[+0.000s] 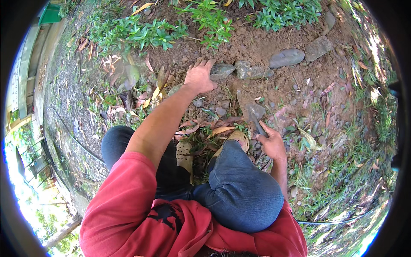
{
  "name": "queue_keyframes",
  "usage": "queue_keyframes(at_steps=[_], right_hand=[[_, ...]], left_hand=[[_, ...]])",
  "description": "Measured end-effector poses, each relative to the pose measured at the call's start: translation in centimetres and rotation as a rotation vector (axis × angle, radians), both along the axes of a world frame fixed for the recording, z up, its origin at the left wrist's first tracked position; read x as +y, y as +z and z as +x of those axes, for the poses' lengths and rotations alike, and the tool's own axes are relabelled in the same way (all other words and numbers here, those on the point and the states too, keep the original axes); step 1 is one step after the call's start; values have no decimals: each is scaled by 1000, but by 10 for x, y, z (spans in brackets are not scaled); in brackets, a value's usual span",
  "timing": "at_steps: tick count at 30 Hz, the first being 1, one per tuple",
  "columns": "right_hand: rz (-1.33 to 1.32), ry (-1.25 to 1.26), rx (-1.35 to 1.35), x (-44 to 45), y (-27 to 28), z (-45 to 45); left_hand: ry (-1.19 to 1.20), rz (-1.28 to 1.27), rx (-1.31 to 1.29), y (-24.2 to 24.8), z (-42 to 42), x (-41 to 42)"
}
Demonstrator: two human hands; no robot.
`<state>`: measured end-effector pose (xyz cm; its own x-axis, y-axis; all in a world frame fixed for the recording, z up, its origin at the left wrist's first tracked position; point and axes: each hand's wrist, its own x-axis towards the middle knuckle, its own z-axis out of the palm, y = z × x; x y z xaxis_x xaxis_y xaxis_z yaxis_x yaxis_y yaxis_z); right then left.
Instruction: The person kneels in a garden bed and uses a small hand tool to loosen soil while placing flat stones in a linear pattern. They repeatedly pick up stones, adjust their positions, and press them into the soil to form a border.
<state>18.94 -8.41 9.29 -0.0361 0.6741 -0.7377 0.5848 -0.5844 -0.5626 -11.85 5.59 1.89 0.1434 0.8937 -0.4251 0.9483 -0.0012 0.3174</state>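
Observation:
My left hand (199, 77) reaches forward with its fingers spread over the soil. Its thumb side lies against a grey stone (222, 71) at the near end of a stone row. Whether the palm covers another stone cannot be seen. In my right hand (272, 141) is the dark handle of a mud-coated bladed hand tool (246, 107). The blade points forward and left, low over the brown soil. Just beyond it sits a rough, blocky stone (252, 70), half set in the dirt.
The stone row continues right with a smooth grey stone (286, 58) and a flat stone (318, 48). Leafy green plants (212, 24) grow behind it. Dry leaves (221, 129) and pebbles lie before my clog (240, 138). A thin hose (75, 138) crosses the ground at left.

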Motion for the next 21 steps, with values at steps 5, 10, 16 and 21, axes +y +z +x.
queue_keyframes(at_steps=[5, 10, 16, 21], right_hand=[[-27, -6, -61, -4, 2, 2], [-50, -42, -51, -5, 3, 3], [5, -39, -28, -6, 5, 8], [111, 145, -135, 3, 8, 10]], left_hand=[[11, -26, 12, 2, -2, 3], [38, 2, -34, 1, -4, 2], [115, 50, -186, 2, -25, -9], [323, 85, -63, -5, -48, -55]])
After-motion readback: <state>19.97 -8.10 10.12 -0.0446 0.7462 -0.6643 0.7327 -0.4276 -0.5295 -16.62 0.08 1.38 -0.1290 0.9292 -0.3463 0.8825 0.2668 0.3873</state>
